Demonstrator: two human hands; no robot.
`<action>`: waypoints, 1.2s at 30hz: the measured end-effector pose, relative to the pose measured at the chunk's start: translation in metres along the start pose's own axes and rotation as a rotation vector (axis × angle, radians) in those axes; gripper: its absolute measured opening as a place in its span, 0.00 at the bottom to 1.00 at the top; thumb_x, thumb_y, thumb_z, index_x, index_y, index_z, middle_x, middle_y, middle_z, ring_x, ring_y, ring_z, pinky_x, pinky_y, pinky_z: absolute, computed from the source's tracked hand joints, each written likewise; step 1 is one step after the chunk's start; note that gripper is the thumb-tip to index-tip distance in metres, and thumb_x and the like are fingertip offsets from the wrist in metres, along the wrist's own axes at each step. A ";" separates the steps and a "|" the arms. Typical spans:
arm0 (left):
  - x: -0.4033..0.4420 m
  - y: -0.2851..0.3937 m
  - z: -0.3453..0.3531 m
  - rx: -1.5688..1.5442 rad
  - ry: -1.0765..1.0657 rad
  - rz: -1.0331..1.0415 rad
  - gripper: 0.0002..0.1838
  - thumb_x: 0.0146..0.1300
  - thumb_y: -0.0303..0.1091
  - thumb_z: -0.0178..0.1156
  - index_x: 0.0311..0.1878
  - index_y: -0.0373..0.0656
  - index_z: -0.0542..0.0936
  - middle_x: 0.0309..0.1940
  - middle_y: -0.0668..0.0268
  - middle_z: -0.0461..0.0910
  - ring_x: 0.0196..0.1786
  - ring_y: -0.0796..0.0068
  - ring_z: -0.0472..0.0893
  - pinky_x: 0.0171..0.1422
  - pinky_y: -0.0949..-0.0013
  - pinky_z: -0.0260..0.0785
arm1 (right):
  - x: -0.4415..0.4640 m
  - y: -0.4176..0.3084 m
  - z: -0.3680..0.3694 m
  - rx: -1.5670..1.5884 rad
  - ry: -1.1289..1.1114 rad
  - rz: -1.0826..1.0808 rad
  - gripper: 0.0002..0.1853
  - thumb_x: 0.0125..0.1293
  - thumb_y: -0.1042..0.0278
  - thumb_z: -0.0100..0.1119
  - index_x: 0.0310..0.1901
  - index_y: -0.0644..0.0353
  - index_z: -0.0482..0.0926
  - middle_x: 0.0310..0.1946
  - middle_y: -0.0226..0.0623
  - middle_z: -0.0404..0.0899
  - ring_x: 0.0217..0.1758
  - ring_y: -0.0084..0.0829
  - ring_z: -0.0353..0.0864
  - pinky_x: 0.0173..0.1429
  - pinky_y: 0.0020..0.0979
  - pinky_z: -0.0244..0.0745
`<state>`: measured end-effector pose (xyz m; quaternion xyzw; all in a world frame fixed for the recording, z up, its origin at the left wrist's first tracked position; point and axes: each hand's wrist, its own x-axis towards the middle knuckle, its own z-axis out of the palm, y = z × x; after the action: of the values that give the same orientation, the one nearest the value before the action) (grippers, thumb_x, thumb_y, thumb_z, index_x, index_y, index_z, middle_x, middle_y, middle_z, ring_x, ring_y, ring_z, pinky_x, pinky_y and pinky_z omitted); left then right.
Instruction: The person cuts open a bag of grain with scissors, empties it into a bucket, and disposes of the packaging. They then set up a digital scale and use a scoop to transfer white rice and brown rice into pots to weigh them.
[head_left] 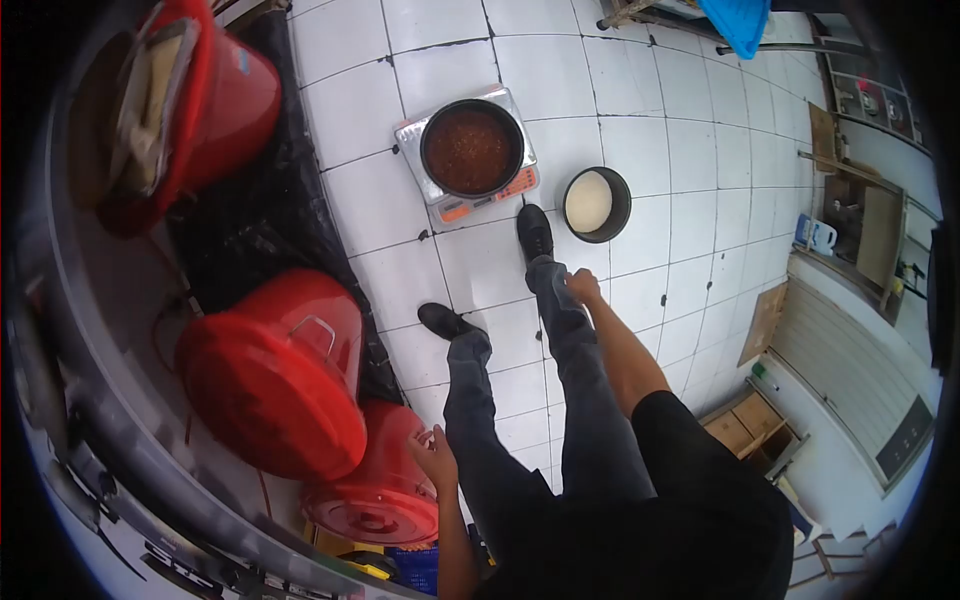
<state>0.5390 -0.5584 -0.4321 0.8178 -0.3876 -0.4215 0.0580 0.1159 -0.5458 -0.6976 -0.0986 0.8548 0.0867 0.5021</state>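
Note:
My left hand [435, 459] hangs beside a red lidded bucket [395, 462], its fingers apart and nothing in them. Beside my right lower leg is my right hand [582, 286], with its fingers curled in and no object showing in it. On the floor ahead, a round dark pan [428, 172] full of reddish-brown, grainy food [472, 150] sits on a silver scale [414, 150] with an orange front panel. To its right stands a second dark round pan [624, 205], partly filled with a pale, smooth-looking content [588, 202]. Neither hand touches the pans or the scale.
Red lidded buckets [270, 390] line the left side on black plastic sheeting [262, 215], below a metal counter edge [190, 480]. An opened red tub [235, 110] stands farther ahead. White tiles [690, 240] cover the floor. Shelves and a white cabinet [840, 370] are at the right.

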 end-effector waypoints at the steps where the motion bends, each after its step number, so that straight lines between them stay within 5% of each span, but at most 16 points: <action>1: 0.006 -0.002 0.019 -0.069 -0.053 -0.070 0.20 0.67 0.37 0.60 0.54 0.34 0.68 0.47 0.56 0.71 0.48 0.66 0.75 0.55 0.65 0.69 | 0.047 0.001 0.008 0.000 -0.006 -0.007 0.32 0.63 0.45 0.55 0.55 0.68 0.76 0.56 0.64 0.74 0.58 0.55 0.77 0.62 0.46 0.72; 3: 0.035 -0.003 0.064 -0.066 -0.015 -0.071 0.20 0.67 0.37 0.61 0.54 0.35 0.68 0.47 0.57 0.72 0.48 0.68 0.75 0.55 0.67 0.69 | 0.147 0.006 0.024 -0.047 0.069 -0.474 0.43 0.60 0.34 0.55 0.61 0.71 0.71 0.61 0.67 0.69 0.66 0.54 0.70 0.68 0.44 0.65; 4: 0.051 0.002 0.084 -0.110 -0.024 -0.067 0.19 0.67 0.37 0.60 0.54 0.35 0.69 0.46 0.58 0.73 0.48 0.69 0.75 0.55 0.67 0.68 | 0.148 -0.034 0.004 0.101 0.049 -0.537 0.41 0.61 0.36 0.55 0.62 0.68 0.70 0.57 0.63 0.71 0.60 0.51 0.74 0.63 0.43 0.69; 7: 0.054 0.065 0.137 -0.110 -0.102 -0.165 0.15 0.69 0.34 0.58 0.53 0.36 0.70 0.46 0.60 0.74 0.48 0.72 0.75 0.54 0.70 0.68 | 0.134 -0.181 -0.053 0.740 -0.199 -0.518 0.36 0.65 0.41 0.57 0.65 0.60 0.66 0.47 0.52 0.79 0.43 0.43 0.85 0.47 0.42 0.80; 8: 0.051 0.079 0.157 -0.139 -0.140 -0.176 0.14 0.69 0.33 0.58 0.53 0.36 0.71 0.46 0.61 0.74 0.47 0.73 0.75 0.53 0.72 0.68 | 0.143 -0.212 -0.054 0.931 -0.359 -0.353 0.27 0.66 0.53 0.57 0.62 0.57 0.68 0.38 0.46 0.80 0.30 0.36 0.84 0.35 0.37 0.80; 11: 0.031 0.071 0.187 -0.066 -0.187 -0.088 0.13 0.69 0.30 0.58 0.53 0.38 0.71 0.43 0.64 0.75 0.44 0.78 0.76 0.49 0.74 0.68 | 0.175 -0.246 -0.063 0.643 -0.126 -0.661 0.33 0.60 0.62 0.56 0.67 0.63 0.64 0.54 0.56 0.77 0.57 0.50 0.77 0.64 0.42 0.70; 13: 0.018 0.087 0.198 -0.059 -0.291 -0.100 0.12 0.68 0.30 0.58 0.52 0.38 0.72 0.41 0.66 0.75 0.43 0.78 0.76 0.48 0.73 0.68 | 0.195 -0.246 -0.069 0.484 0.070 -0.854 0.31 0.57 0.68 0.52 0.65 0.63 0.67 0.55 0.59 0.76 0.61 0.56 0.73 0.68 0.43 0.65; 15: 0.020 0.090 0.195 -0.012 -0.281 -0.087 0.12 0.68 0.30 0.58 0.52 0.38 0.72 0.42 0.67 0.76 0.44 0.78 0.76 0.49 0.74 0.68 | 0.193 -0.227 -0.093 0.558 0.058 -0.775 0.29 0.57 0.67 0.52 0.63 0.64 0.70 0.54 0.58 0.77 0.60 0.55 0.75 0.66 0.43 0.68; 18: 0.046 0.097 0.189 -0.060 -0.234 -0.125 0.12 0.69 0.31 0.58 0.52 0.37 0.73 0.44 0.65 0.76 0.46 0.77 0.76 0.50 0.74 0.69 | 0.173 -0.186 -0.136 0.896 -0.075 -0.358 0.22 0.62 0.64 0.51 0.55 0.68 0.74 0.44 0.50 0.81 0.48 0.43 0.83 0.41 0.39 0.84; 19: 0.063 0.105 0.191 -0.072 -0.204 -0.139 0.12 0.69 0.32 0.58 0.52 0.37 0.73 0.44 0.64 0.76 0.47 0.77 0.77 0.51 0.73 0.69 | 0.178 -0.174 -0.138 1.020 0.041 -0.285 0.22 0.64 0.63 0.52 0.55 0.69 0.73 0.42 0.48 0.79 0.45 0.42 0.83 0.33 0.36 0.86; 21: 0.110 0.105 0.209 -0.116 -0.164 -0.108 0.13 0.71 0.34 0.57 0.52 0.36 0.73 0.45 0.62 0.77 0.47 0.75 0.77 0.52 0.72 0.69 | 0.212 -0.149 -0.144 1.178 0.138 -0.195 0.20 0.64 0.64 0.56 0.52 0.71 0.72 0.51 0.46 0.75 0.48 0.40 0.79 0.40 0.41 0.83; 25: 0.253 0.092 0.271 0.090 -0.201 0.111 0.20 0.69 0.40 0.59 0.57 0.35 0.73 0.46 0.62 0.77 0.44 0.77 0.76 0.49 0.72 0.72 | 0.253 -0.145 -0.171 1.452 0.193 -0.231 0.16 0.67 0.75 0.50 0.53 0.75 0.69 0.50 0.48 0.76 0.48 0.42 0.80 0.47 0.41 0.83; 27: 0.334 0.102 0.303 0.065 -0.257 0.154 0.24 0.68 0.40 0.60 0.61 0.35 0.69 0.51 0.60 0.77 0.49 0.74 0.78 0.48 0.73 0.72 | 0.295 -0.134 -0.180 1.483 0.153 -0.272 0.23 0.68 0.75 0.47 0.63 0.70 0.62 0.56 0.51 0.71 0.50 0.45 0.80 0.44 0.41 0.87; 29: 0.426 0.099 0.331 0.024 -0.218 0.218 0.33 0.66 0.45 0.61 0.67 0.37 0.62 0.60 0.59 0.73 0.54 0.72 0.77 0.53 0.69 0.71 | 0.339 -0.121 -0.190 1.441 0.161 -0.272 0.22 0.68 0.74 0.47 0.63 0.69 0.62 0.56 0.51 0.71 0.51 0.46 0.80 0.44 0.42 0.87; 33: 0.467 0.185 0.374 -0.240 -0.131 0.042 0.37 0.62 0.54 0.64 0.62 0.31 0.67 0.54 0.53 0.76 0.56 0.67 0.74 0.60 0.65 0.67 | 0.369 -0.087 -0.192 1.320 0.002 -0.275 0.21 0.70 0.70 0.49 0.60 0.74 0.63 0.54 0.51 0.73 0.52 0.45 0.80 0.49 0.41 0.86; 36: 0.483 0.192 0.394 -0.060 -0.293 0.093 0.38 0.61 0.53 0.66 0.61 0.30 0.66 0.54 0.52 0.76 0.55 0.66 0.76 0.60 0.66 0.68 | 0.341 -0.096 -0.177 1.293 0.032 -0.323 0.24 0.69 0.65 0.53 0.57 0.77 0.64 0.51 0.51 0.75 0.53 0.42 0.80 0.50 0.37 0.85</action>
<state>0.3035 -0.9299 -0.9136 0.7265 -0.4167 -0.5446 0.0446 -0.1710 -0.7100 -0.9155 0.0941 0.7164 -0.5214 0.4538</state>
